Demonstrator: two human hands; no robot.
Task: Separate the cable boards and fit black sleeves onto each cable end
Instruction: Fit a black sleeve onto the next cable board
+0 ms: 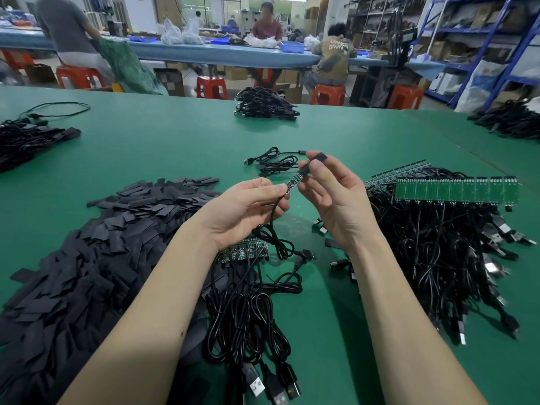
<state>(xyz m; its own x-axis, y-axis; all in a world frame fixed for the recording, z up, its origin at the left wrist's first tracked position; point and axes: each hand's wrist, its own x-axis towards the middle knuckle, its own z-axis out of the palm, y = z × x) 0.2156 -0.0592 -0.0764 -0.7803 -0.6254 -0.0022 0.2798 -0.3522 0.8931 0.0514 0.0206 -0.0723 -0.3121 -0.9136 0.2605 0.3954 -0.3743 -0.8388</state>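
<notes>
Matt green table [175,147], smooth, faintly sheened like a mat. Matt black sleeves [87,244], flat and dull, like thin plastic film. Glossy black cables [248,317], smooth plastic jacket catching light. Bright metal shells on the USB plugs [257,385]. Green board strip [455,190], semi-gloss lacquered laminate with small solder dots. Small green board [293,182], same finish, red wire at its end. Glossy red plastic stools [211,87].

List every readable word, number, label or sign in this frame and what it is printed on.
"UNKN OWN": on the back of the shirt of the person seated at the far bench; letters partly blurred, so the reading is uncertain.
Green board strip: any markings too small to read.
USB plugs: a mark, not legible.
Nothing else is readable.
</notes>
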